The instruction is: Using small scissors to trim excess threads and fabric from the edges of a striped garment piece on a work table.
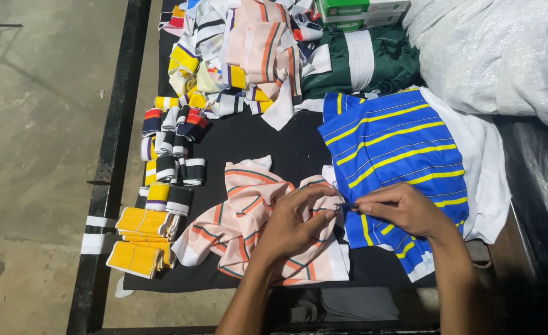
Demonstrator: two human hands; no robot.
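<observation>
My left hand [296,220] rests on a pile of peach knit strips with orange and dark stripes [237,217], its fingers pinching the edge of a strip. My right hand [401,208] lies just to its right, over a blue fabric piece with yellow stripes [392,146]. Thumb and forefinger of the right hand pinch a small dark thing near the left hand's fingertips; what it is cannot be told. Both hands meet at the seam between the peach pile and the blue piece.
Folded yellow bands [141,239] and small striped rolls [172,146] line the left edge of the black table [255,139]. A heap of striped strips [243,49] lies at the back, with green fabric [361,62], green-and-white boxes [361,12] and a white sack [497,49].
</observation>
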